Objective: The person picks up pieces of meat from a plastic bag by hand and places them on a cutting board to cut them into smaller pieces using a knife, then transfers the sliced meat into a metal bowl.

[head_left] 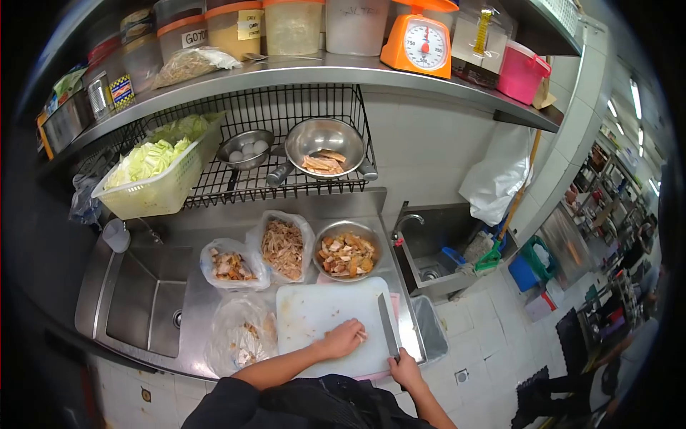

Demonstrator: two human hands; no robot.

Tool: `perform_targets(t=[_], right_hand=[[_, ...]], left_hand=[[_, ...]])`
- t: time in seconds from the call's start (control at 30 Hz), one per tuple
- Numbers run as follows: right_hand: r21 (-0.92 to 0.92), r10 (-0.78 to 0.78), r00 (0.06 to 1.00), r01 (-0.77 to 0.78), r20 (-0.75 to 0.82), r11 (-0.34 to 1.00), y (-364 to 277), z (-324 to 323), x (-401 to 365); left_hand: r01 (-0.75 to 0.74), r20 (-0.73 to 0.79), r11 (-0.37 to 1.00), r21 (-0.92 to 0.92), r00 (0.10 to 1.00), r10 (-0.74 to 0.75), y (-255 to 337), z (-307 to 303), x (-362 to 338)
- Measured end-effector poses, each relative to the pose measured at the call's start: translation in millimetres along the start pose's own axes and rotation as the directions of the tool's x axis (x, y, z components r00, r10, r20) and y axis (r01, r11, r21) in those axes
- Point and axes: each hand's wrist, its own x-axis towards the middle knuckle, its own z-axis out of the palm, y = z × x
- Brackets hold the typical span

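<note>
My right hand (406,369) is wrapped round the handle of a kitchen knife (388,323). The long blade points away from me along the right side of a white cutting board (314,307). Over the board's lower right part rests my left hand (344,338), its fingers curled together; something small and pale shows at the fingertips, too small to name. Crumbs dot the board. Behind it stands a metal bowl (377,263) of chopped cooked meat (348,254). Left of that bowl are a plastic bag of shredded meat (283,249) and a bag of meat pieces (232,265).
Another plastic bag (239,314) with scraps lies left of the board. Sinks flank the counter, left (146,300) and right (446,232). Above hangs a wire rack (236,182) with a cabbage basket (153,194), an egg bowl (239,159) and a pan (332,136). A shelf (300,71) overhangs it.
</note>
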Motion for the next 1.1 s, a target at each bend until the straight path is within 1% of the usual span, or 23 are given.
perform_targets(t=[0.07,0.1,0.13,0.17,0.2,0.23,0.27,0.33,0.4,0.47,0.57,0.6,0.63,0.67,0.73,0.77,0.8,0.87,0.9,0.93,0.97,1.03,1.1], right_hand=[[-0.009,-0.017,0.999,0.017,-0.027,1.0,5.9,4.9,1.8],[-0.008,-0.021,1.0,0.021,-0.022,1.0,6.2,6.0,2.5],[-0.008,-0.028,0.999,0.028,-0.031,1.0,6.8,6.9,2.1],[-0.01,-0.036,0.999,0.036,-0.037,0.999,7.9,7.2,0.9],[-0.011,-0.043,0.999,0.043,-0.026,0.999,6.4,5.9,-0.7],[-0.008,-0.047,0.999,0.047,-0.023,0.999,2.8,3.0,-0.7],[-0.006,-0.05,0.999,0.05,-0.02,0.999,1.3,1.1,-0.8],[-0.014,-0.06,0.998,0.06,0.0,0.998,2.5,1.8,-0.5],[0.003,-0.038,0.999,0.038,-0.006,0.999,1.0,-1.9,-0.9],[-0.017,-0.046,0.999,0.045,-0.028,0.999,16.5,5.0,7.9],[0.0,-0.023,0.999,0.023,-0.043,1.0,22.0,18.6,5.3],[-0.046,0.003,1.0,-0.003,0.008,0.999,14.9,14.9,2.9],[-0.117,0.038,0.999,-0.034,0.029,0.993,11.7,14.5,4.4],[-0.149,0.01,1.0,-0.006,0.022,0.989,11.9,14.4,4.7],[-0.176,0.076,0.995,-0.064,0.061,0.982,11.2,13.8,4.1],[-0.206,0.063,0.998,-0.057,0.02,0.977,11.1,15.5,1.7],[-0.183,0.101,0.994,-0.091,0.045,0.979,0.9,7.8,-2.4],[-0.144,0.052,0.998,-0.049,0.02,0.988,-10.1,2.4,-6.6],[-0.16,0.054,0.998,-0.047,0.039,0.986,-13.6,4.0,-10.3],[-0.177,0.063,0.998,-0.059,0.015,0.982,-18.0,5.9,-13.4],[-0.193,0.063,0.998,-0.065,-0.013,0.979,-21.9,5.9,-11.8],[-0.207,0.038,0.999,-0.033,0.022,0.978,-22.4,4.0,-7.2],[-0.219,0.038,0.998,-0.025,0.054,0.975,-19.0,1.0,-7.4]], left_hand=[[-0.147,-0.122,0.988,0.047,0.981,0.151,42.0,-55.8,29.0],[-0.247,-0.221,0.96,0.128,0.937,0.271,70.4,-91.9,45.6],[-0.378,-0.32,0.874,0.305,0.824,0.468,98.4,-132.4,64.4],[-0.392,-0.372,0.793,0.467,0.727,0.578,114.6,-172.1,84.3],[-0.354,-0.353,0.672,0.65,0.643,0.68,151.4,-218.9,100.5],[-0.304,-0.337,0.591,0.747,0.594,0.731,171.4,-256.0,116.1],[-0.238,-0.337,0.592,0.77,0.636,0.694,183.3,-289.4,127.8],[0.026,-0.371,0.507,0.861,0.715,0.592,205.1,-338.5,145.9],[0.131,-0.358,0.428,0.894,0.784,0.507,205.7,-362.2,145.3],[0.137,-0.377,0.446,0.885,0.773,0.511,208.3,-369.1,137.9],[-0.239,-0.534,0.752,0.615,0.575,0.62,200.1,-354.0,124.1],[-0.237,-0.516,0.781,0.578,0.635,0.574,180.1,-320.2,110.5],[-0.246,-0.621,0.854,0.459,0.599,0.506,156.6,-287.5,94.7],[-0.247,-0.715,0.914,0.322,0.569,0.406,128.9,-254.2,80.4],[-0.125,-0.676,0.992,-0.032,0.733,0.071,55.5,-166.7,40.9],[0.126,-0.536,0.964,-0.236,0.811,-0.237,40.4,-124.5,10.9],[0.187,-0.488,0.943,-0.277,0.818,-0.305,17.5,-89.3,-21.1],[0.41,-0.464,0.9,-0.15,0.775,-0.43,-25.0,-41.6,-63.7],[0.54,-0.446,0.832,-0.127,0.718,-0.534,-26.7,-36.3,-76.3],[0.551,-0.454,0.822,-0.145,0.701,-0.55,-29.5,-32.2,-83.4],[0.538,-0.429,0.829,-0.151,0.72,-0.545,-33.0,-30.3,-87.8],[0.531,-0.416,0.829,-0.173,0.723,-0.551,-30.8,-31.2,-89.7],[0.297,-0.318,0.935,0.194,0.921,-0.227,-30.5,-30.8,-81.1]])
